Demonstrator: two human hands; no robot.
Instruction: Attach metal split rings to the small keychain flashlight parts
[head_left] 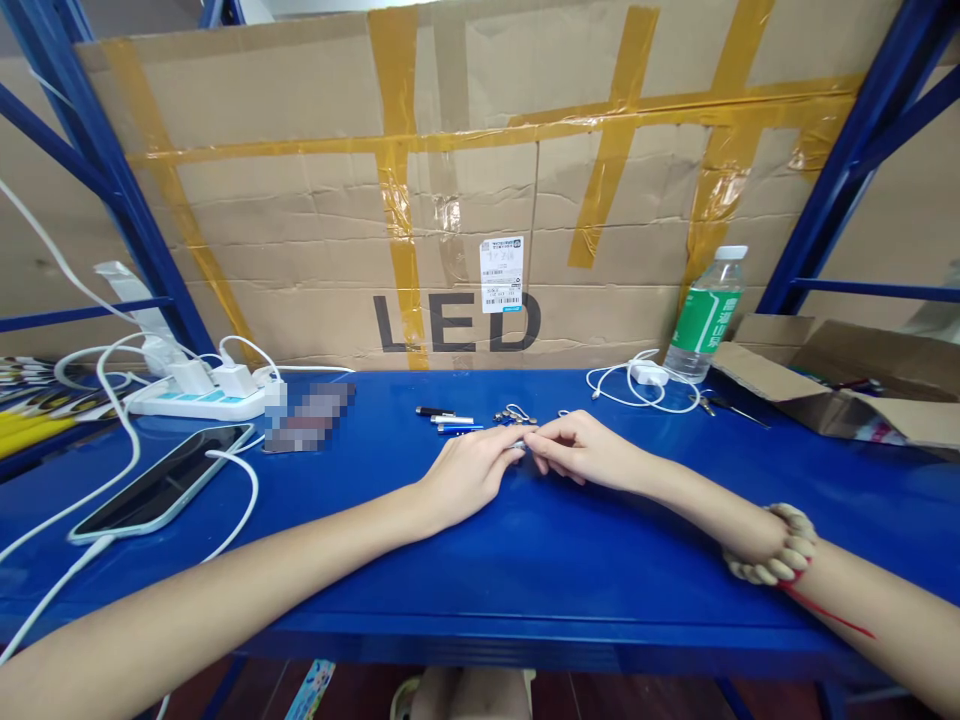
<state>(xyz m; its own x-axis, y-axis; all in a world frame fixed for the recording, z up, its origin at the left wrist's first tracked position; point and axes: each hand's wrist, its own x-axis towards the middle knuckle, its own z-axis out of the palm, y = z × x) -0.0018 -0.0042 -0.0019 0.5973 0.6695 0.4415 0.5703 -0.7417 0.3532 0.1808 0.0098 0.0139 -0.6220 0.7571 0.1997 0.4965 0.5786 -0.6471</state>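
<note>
On blue shelf (525, 560), two hands, left hand (465, 475), right hand (581, 450), three pens (450, 420)

Small silvery metal piece (519, 444), mostly hidden, pinched between fingertips just above the blue shelf surface

The surface (540, 560) is a deep glossy blue, matching the blue shelf posts (97, 170) that rise behind it. Behind the surface stands a brown cardboard sheet (300, 230) crossed with yellow-brown tape, printed with black letters (LED) and bearing a small white label (501, 273). At the surface's left lie a white power strip (202, 398) with a pale blue top, white cables and a dark-screened phone (161, 482). At its right rear stands a clear bottle (705, 315) with a green wrapper and white cap. The right wrist wears a cream bead bracelet (772, 545) beside a red thread.
</note>
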